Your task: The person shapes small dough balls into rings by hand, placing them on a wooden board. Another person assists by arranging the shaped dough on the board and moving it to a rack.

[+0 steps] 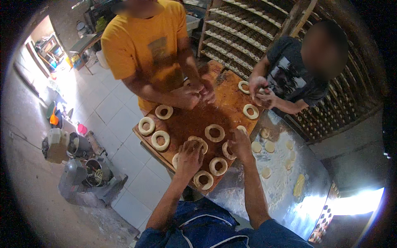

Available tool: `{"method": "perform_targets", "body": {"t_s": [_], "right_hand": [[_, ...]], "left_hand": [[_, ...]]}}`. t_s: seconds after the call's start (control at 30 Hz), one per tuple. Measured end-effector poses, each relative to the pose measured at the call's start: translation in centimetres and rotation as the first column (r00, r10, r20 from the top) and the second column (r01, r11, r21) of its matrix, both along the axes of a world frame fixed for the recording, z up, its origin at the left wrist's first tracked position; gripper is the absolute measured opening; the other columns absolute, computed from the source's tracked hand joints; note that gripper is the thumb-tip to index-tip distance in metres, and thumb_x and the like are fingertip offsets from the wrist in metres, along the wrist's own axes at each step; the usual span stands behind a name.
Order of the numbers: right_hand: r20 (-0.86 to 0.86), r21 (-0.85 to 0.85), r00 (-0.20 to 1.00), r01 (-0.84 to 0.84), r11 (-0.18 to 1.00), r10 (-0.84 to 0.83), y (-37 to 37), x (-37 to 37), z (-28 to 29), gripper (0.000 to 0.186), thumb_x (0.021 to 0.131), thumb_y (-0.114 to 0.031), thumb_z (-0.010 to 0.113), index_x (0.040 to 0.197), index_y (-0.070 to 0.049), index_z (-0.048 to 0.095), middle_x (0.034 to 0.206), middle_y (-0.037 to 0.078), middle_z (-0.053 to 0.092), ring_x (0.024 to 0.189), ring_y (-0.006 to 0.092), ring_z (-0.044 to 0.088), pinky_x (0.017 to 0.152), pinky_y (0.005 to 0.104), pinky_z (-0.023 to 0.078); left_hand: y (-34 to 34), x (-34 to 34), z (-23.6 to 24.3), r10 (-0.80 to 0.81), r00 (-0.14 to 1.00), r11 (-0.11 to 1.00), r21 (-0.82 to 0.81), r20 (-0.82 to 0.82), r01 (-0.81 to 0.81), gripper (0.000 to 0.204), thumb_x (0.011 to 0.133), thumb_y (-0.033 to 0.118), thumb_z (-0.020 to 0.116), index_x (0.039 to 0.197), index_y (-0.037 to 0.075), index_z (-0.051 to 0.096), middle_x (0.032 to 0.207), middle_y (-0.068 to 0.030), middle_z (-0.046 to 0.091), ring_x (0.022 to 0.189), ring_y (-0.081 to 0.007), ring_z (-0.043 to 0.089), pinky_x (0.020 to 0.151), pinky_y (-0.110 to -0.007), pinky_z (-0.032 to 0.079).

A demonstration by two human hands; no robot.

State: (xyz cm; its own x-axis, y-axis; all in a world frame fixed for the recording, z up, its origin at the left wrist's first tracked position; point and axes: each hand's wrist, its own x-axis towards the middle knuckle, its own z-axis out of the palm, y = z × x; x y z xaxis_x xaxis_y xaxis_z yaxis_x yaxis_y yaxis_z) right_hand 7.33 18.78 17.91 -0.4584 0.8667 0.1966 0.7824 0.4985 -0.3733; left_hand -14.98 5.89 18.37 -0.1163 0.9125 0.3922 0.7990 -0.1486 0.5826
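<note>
Dough rings are spread over a floured wooden board. My left hand has its fingers bent down over a ring near the board's front, gripping it. My right hand is on the board's right side, its fingers curled at another ring, partly hiding it. A further ring lies between my hands, and one lies just below them. Part of a ring at the left is hidden behind my left hand.
Two co-workers, in yellow and dark shirts, work with their hands over the board. A steel table with flour and dough discs is at right, racks behind, mixers at lower left on the tiled floor.
</note>
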Motion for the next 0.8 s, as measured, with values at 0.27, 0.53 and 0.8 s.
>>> {"method": "perform_targets", "body": {"t_s": [0.27, 0.53, 0.8], "right_hand": [[-0.135, -0.036, 0.958, 0.252, 0.967, -0.254, -1.3, 1.2, -0.7, 0.034, 0.078, -0.009, 0.065, 0.109, -0.002, 0.056, 0.107, 0.02, 0.056, 0.101, 0.0398, 0.054, 0.087, 0.0468, 0.044], [0.049, 0.176, 0.983, -0.181, 0.968, 0.175, -1.2, -5.0, -0.3, 0.04, 0.08, -0.011, 0.062, 0.12, -0.012, 0.056, 0.116, 0.015, 0.053, 0.106, 0.0355, 0.05, 0.089, 0.0485, 0.041], [-0.098, -0.036, 0.995, 0.032, 0.999, -0.035, -3.3, -0.4, 0.3, 0.044, 0.077, -0.001, 0.059, 0.119, -0.014, 0.061, 0.116, 0.019, 0.055, 0.11, 0.0389, 0.051, 0.094, 0.0504, 0.04]], "left_hand": [[-1.3, 1.2, -0.7, 0.066, 0.928, 0.996, -0.033, -0.366, -0.084, 0.031, 0.087, 0.025, 0.062, 0.113, 0.007, 0.06, 0.11, -0.0102, 0.059, 0.106, -0.0286, 0.057, 0.095, -0.053, 0.035], [-3.7, 1.2, 0.8, 0.05, 0.973, 0.998, 0.041, -0.227, -0.042, 0.034, 0.086, 0.017, 0.063, 0.118, 0.007, 0.058, 0.116, -0.0101, 0.057, 0.112, -0.0298, 0.053, 0.098, -0.051, 0.034], [-6.4, 3.2, 1.5, -0.007, 0.999, 0.999, -0.054, -0.047, 0.004, 0.031, 0.086, 0.017, 0.062, 0.115, 0.008, 0.059, 0.114, -0.0106, 0.058, 0.115, -0.0314, 0.051, 0.098, -0.052, 0.034]]}}
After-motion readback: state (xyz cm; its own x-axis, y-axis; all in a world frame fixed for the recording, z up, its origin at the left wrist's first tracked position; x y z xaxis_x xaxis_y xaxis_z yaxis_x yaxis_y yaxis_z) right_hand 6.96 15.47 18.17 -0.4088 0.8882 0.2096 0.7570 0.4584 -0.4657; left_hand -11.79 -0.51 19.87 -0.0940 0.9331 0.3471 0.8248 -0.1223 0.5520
